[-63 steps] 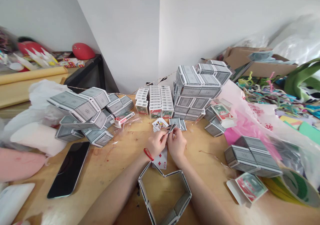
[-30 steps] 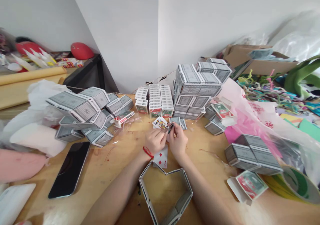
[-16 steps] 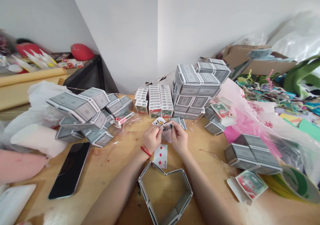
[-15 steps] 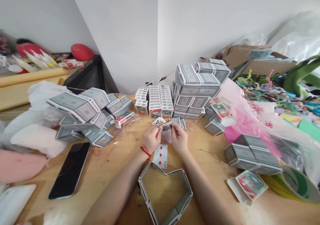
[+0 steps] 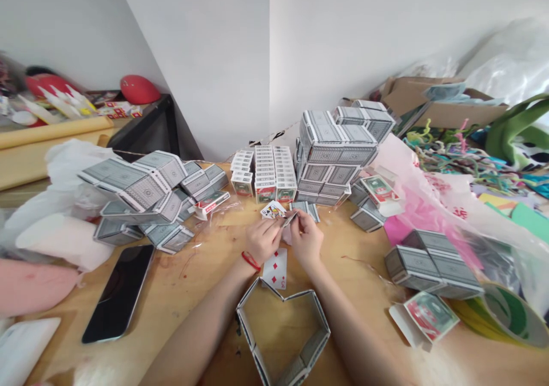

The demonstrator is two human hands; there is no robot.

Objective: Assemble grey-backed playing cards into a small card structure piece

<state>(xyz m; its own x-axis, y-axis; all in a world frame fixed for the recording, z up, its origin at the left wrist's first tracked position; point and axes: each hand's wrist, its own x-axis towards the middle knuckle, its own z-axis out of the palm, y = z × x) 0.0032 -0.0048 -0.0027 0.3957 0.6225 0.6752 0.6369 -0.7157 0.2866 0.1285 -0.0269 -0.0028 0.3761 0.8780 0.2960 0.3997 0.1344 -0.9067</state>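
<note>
Just above the middle of the table, a small playing card [image 5: 289, 219] is pinched between my hands, seen nearly edge-on. My right hand [image 5: 307, 238] grips its right end with thumb and fingers. My left hand [image 5: 262, 241], a red string on its wrist, has its fingers closed at the card's left side, partly hiding it. Under my wrists lies a diamonds card [image 5: 275, 267], face up. Beyond my fingers are face cards [image 5: 273, 209] on the table. Between my forearms stands a heart-shaped frame [image 5: 314, 311] made of folded cards.
Stacked card-back blocks stand at left [image 5: 146, 180] and back right [image 5: 330, 146]. Rows of card boxes [image 5: 265, 174] sit behind my hands. A phone [image 5: 119, 294] lies left. An opened card box [image 5: 429, 317] and a tape roll [image 5: 506, 314] are at right, by plastic wrapping [image 5: 422, 186].
The card has turned from showing its face to nearly edge-on. My left hand has rolled over and moved slightly right, toward my right hand.
</note>
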